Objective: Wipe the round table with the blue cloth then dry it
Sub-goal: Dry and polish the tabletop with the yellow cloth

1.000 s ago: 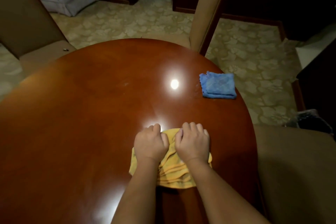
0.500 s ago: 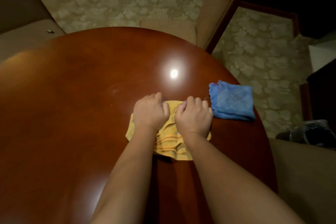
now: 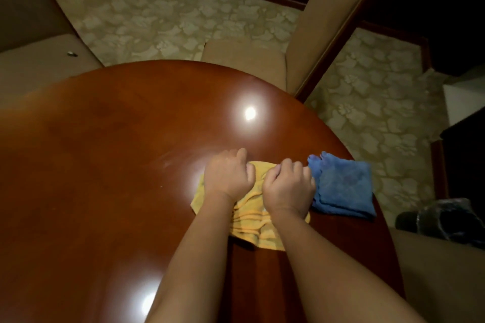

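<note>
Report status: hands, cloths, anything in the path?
Left hand and right hand both grip the yellow cloth on the round table. Blue cloth idle, touching right hand. Nothing else blocking.

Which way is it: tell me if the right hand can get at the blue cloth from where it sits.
Probably yes. The right hand grips the yellow cloth right beside the blue cloth, nothing lies between them, but it must first let go of the yellow one.

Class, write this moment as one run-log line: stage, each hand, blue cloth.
stage: drying | left hand: grips yellow cloth | right hand: grips yellow cloth | blue cloth: folded, on round table, beside right hand
</note>
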`<state>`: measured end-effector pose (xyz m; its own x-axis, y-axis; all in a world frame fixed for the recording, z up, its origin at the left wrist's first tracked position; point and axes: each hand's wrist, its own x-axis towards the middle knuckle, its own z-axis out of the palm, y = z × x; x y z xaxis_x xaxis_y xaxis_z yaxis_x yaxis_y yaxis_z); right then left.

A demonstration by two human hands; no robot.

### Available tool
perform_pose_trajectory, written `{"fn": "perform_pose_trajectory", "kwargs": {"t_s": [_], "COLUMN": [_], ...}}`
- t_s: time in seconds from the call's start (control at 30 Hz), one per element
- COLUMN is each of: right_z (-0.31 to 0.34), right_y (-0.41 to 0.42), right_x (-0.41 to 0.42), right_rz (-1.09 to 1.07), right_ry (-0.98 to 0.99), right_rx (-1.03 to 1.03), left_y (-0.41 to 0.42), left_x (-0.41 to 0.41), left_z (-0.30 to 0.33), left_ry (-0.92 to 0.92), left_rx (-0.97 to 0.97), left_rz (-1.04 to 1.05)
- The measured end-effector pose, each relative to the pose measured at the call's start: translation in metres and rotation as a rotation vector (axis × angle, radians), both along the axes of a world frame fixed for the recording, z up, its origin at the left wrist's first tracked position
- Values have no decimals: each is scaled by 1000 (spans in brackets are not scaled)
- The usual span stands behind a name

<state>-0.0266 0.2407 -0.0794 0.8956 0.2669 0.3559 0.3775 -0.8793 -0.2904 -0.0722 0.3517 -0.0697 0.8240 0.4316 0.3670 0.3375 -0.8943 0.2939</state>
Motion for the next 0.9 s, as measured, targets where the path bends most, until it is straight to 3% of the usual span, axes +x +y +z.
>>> {"fn": "perform_pose_trajectory", "kwargs": {"t_s": [0.23, 0.4, 0.73, 0.9], "right_z": [1, -2, 4, 12], "right_y": [24, 39, 68, 74], "right_x": [31, 57, 112, 127], "right_rz": [-166, -142, 330, 620], "right_ry": [63, 34, 5, -8], "right_rx": [21, 44, -8, -35], "left_y": [27, 36, 41, 34], "left_x": [52, 68, 65, 51], "left_z": [-5, -9, -12, -5], "left_ry": [-33, -68, -111, 26], "left_rx": [22, -1, -71, -79], "left_rz": [-124, -56, 241, 301]}}
